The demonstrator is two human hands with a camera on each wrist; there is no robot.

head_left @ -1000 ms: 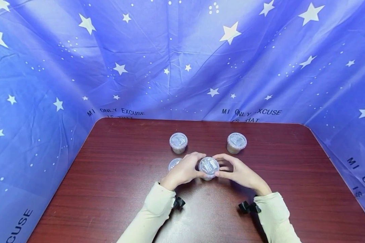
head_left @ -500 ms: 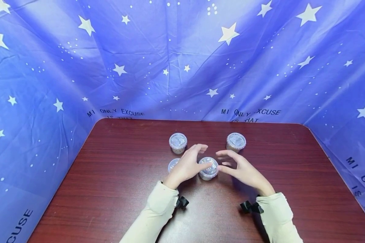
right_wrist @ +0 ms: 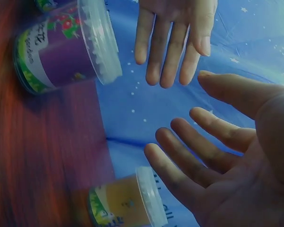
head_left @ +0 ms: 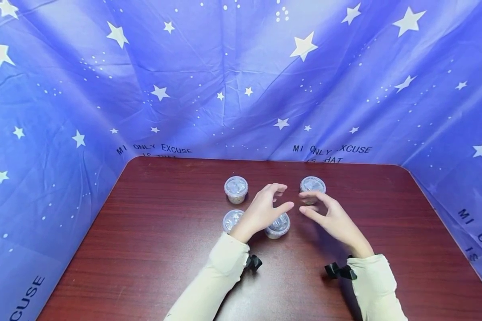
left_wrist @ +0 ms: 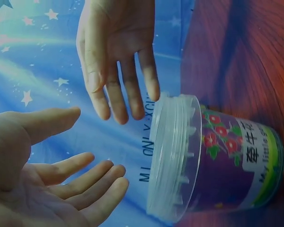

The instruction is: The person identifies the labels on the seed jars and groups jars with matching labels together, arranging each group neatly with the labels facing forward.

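Observation:
My left hand [head_left: 262,211] hovers over the near right lidded plastic tub [head_left: 279,228], partly hiding it. In the left wrist view that tub [left_wrist: 232,161] has a purple label with red flowers and a clear ridged lid. My right hand [head_left: 335,218] is in the air to its right, partly covering the far right tub [head_left: 313,183]. That tub [right_wrist: 125,201] shows a yellow label in the right wrist view. Both hands have spread, slightly bent fingers, face each other and hold nothing. Thumbs and fingertips are apart, with a small gap between the hands.
A near left tub [head_left: 232,219] stands beside my left wrist, partly covered. Behind it is the far left tub [head_left: 236,189]. All stand upright on the dark red wooden table [head_left: 144,249]. A blue star-print curtain [head_left: 225,80] surrounds the table's back and sides.
Both hands have come off the near right tub, which stays in place. They have risen and shifted to the right and away from the body, the gap between them staying small.

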